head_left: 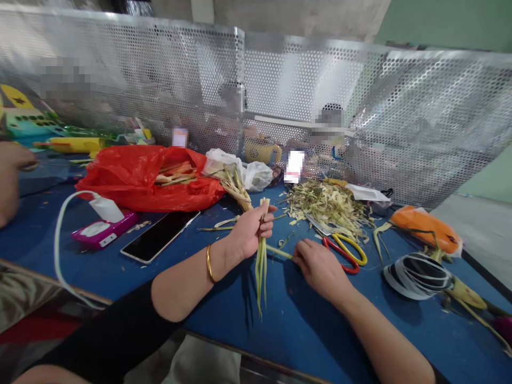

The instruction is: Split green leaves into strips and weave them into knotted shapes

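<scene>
My left hand (253, 228) is closed around a bundle of pale green plant strips (261, 272), whose loose ends hang down toward the table's front edge. One strip (281, 252) runs sideways from the bundle to my right hand (318, 266), which pinches its far end. Just right of my right hand lie scissors (343, 253) with one red and one yellow handle loop. Behind them is a heap of plant scraps (328, 208). A bunch of dry stalks (236, 189) lies just beyond my left hand.
On the blue table (224, 298) are a red plastic bag (120, 178) with stalks, a black phone (160, 236), a purple power strip (104, 230) with a white cable, an orange packet (426, 229) and a coil of white strap (418, 276). A perforated metal screen (288, 80) stands behind. Another person's hand (16, 160) is at left.
</scene>
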